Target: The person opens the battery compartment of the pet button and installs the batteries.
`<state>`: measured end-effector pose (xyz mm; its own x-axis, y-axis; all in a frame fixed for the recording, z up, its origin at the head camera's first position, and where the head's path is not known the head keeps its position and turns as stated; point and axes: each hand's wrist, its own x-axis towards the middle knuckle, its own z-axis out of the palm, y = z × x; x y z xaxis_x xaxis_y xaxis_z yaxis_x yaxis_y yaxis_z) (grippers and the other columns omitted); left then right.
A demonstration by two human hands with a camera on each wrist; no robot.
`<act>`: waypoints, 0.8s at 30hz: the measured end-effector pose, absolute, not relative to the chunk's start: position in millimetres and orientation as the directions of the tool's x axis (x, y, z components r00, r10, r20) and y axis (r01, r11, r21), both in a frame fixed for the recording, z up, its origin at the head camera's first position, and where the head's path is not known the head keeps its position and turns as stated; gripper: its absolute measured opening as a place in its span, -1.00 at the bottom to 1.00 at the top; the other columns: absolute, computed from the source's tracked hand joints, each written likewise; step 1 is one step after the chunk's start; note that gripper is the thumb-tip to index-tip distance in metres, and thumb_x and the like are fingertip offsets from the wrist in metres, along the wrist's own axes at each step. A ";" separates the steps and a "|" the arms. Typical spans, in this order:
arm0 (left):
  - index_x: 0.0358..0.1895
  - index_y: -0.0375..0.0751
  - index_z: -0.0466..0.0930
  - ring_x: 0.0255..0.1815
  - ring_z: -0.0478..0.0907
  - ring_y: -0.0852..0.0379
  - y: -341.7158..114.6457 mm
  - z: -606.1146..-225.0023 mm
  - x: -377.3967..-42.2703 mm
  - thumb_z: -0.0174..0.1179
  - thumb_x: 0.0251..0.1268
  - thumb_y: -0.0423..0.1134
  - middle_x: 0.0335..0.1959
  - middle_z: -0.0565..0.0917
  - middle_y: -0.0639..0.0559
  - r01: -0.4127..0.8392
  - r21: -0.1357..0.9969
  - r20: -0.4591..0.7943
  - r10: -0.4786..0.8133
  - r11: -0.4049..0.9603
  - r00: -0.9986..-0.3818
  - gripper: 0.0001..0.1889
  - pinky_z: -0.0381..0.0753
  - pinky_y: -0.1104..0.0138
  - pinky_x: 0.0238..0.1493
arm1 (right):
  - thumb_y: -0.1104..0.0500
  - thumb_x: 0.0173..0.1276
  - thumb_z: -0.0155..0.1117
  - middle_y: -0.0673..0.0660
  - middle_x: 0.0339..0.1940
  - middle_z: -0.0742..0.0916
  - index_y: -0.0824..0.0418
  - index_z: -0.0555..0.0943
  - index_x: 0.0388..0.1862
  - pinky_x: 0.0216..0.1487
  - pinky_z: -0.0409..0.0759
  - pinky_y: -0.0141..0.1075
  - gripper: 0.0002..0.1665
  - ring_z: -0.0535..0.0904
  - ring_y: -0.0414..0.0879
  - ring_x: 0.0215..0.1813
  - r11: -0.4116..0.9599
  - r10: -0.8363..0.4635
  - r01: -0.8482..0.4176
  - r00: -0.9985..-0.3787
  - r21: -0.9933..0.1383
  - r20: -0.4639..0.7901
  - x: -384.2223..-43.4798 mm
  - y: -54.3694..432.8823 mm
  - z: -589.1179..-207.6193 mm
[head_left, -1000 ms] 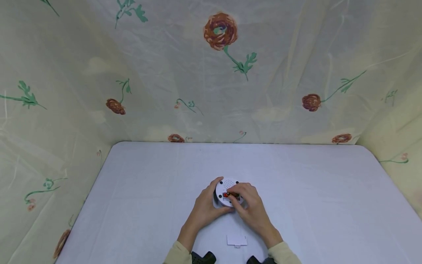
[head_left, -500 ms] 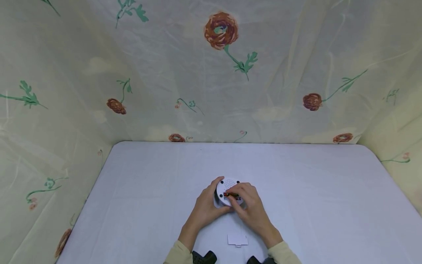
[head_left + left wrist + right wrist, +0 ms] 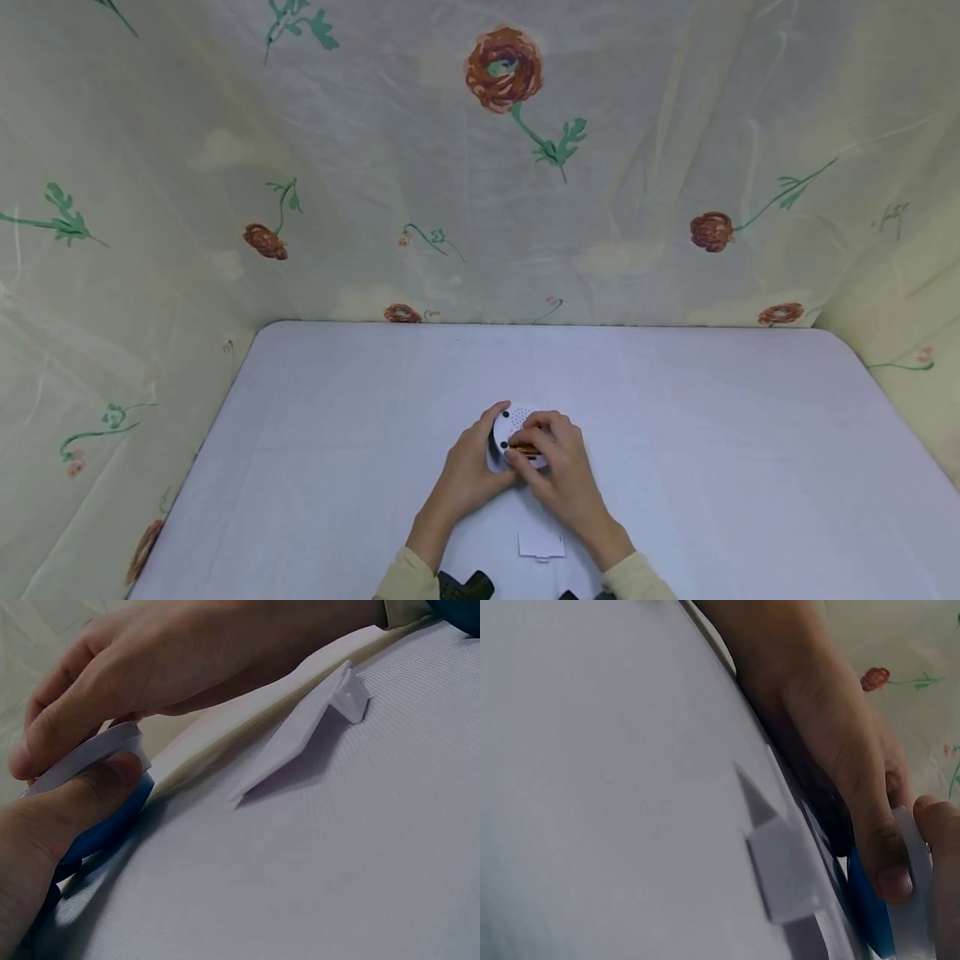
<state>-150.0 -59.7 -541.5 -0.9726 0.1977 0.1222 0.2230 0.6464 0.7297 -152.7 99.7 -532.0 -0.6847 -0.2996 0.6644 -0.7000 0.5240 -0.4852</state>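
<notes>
A round white device [image 3: 517, 416] with a blue side [image 3: 116, 821] lies face up in my left hand [image 3: 474, 463], whose thumb and fingers grip its edge. Small speaker holes and black feet dot its white face. My right hand [image 3: 561, 463] is over its lower half, index finger and thumb bent on either side of a battery [image 3: 528, 451] at the compartment. The battery looks copper and dark; fingers cover part of it. On the table nearer to me lies a flat white battery cover [image 3: 542, 546] with a small tab.
A white cloth covers the table [image 3: 360, 400]. Behind and beside it hangs a pale curtain [image 3: 600, 217] printed with flowers. At the bottom edge, black wrist gear [image 3: 467, 586] sits by the sleeves.
My right fingers have shifted slightly left and spread apart around the battery, which now sits lower in the compartment. The left hand keeps its grip on the device.
</notes>
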 end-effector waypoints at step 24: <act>0.40 0.12 0.16 0.16 0.50 0.04 -57.9 -542.4 -149.3 0.45 -0.12 0.09 0.26 0.50 0.04 0.244 0.715 0.141 0.206 0.656 -0.968 -0.06 0.51 0.09 0.11 | 0.06 0.18 0.40 0.02 0.32 0.31 0.04 0.32 0.29 0.33 0.18 -0.10 -0.27 0.24 -0.09 0.34 0.388 -0.059 -0.198 -0.980 -0.900 0.190 -145.1 93.2 -532.1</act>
